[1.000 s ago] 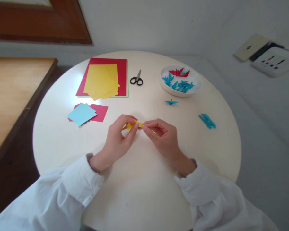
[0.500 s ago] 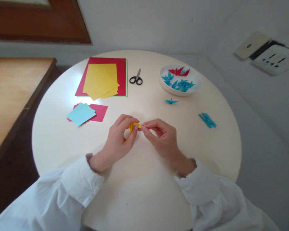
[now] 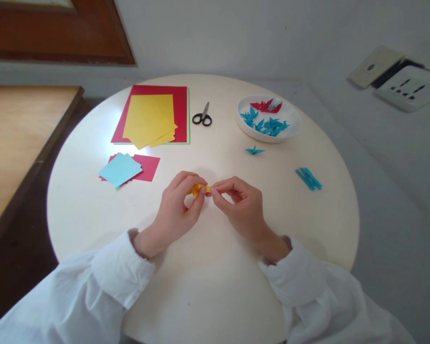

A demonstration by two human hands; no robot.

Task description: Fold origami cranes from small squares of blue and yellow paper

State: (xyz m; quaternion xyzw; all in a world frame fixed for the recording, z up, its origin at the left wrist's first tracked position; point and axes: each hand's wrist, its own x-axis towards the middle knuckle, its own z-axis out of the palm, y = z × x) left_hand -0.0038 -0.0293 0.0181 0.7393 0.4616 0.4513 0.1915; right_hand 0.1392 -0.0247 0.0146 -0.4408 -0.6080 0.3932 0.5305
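A small piece of folded yellow paper (image 3: 197, 190) is pinched between my two hands above the middle of the table. My left hand (image 3: 179, 200) grips its left part with thumb and fingers. At its right end, the thumb and forefinger of my right hand (image 3: 241, 203) are pressed together on the tip. My fingers cover much of the fold, so its full shape is hidden. Beyond my right hand lies a single blue paper crane (image 3: 254, 151). Several blue cranes (image 3: 274, 126) and red cranes (image 3: 267, 106) sit in a white round dish (image 3: 241, 128) farther back.
Scissors (image 3: 202, 116) with black handles lie at the back of the round white table (image 3: 208, 296). Yellow sheets (image 3: 148, 119) rest on larger red paper (image 3: 181, 110) at back left. Light blue squares (image 3: 120, 169) overlap pink ones (image 3: 150, 167) in front. Blue paper strips (image 3: 308, 179) lie at right.
The yellow paper has shifted slightly between my fingertips, and a little more of its right end shows. Both hands stay almost where they were.
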